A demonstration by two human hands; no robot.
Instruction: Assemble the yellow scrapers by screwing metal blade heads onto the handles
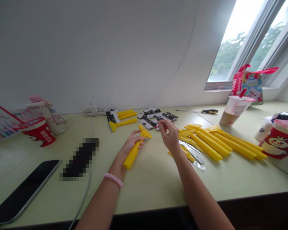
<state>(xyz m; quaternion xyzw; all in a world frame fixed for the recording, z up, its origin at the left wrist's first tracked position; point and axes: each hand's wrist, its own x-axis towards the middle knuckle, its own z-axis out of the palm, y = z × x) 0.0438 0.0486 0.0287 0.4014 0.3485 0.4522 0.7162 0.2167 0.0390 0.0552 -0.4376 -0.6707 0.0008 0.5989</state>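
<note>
My left hand (pixel 133 142) is wrapped round a yellow scraper (pixel 132 155), its head tilted up and its hollow handle end toward me. To the right of the scraper head, my right hand (pixel 168 132) is closed in a pinch above the table; a small red bit shows at its fingertips, too small to make out. Several yellow handles (pixel 207 146) lie in a pile right of my right hand, with yellow head pieces and thin metal blades (pixel 194 154) beside them. Behind my hands are black and white packaging cards (pixel 150 120) and a few yellow scrapers (pixel 124 122).
A screwdriver (pixel 209 111) lies at the back. Right stand a drink cup (pixel 235 111), a red tub (pixel 279 140) and a gift bag (pixel 252 84). Left are a red cup (pixel 39 132), a bottle (pixel 51 118), a tablet (pixel 26 188), a blurred dark object (pixel 81 158) and a white cable (pixel 88 185).
</note>
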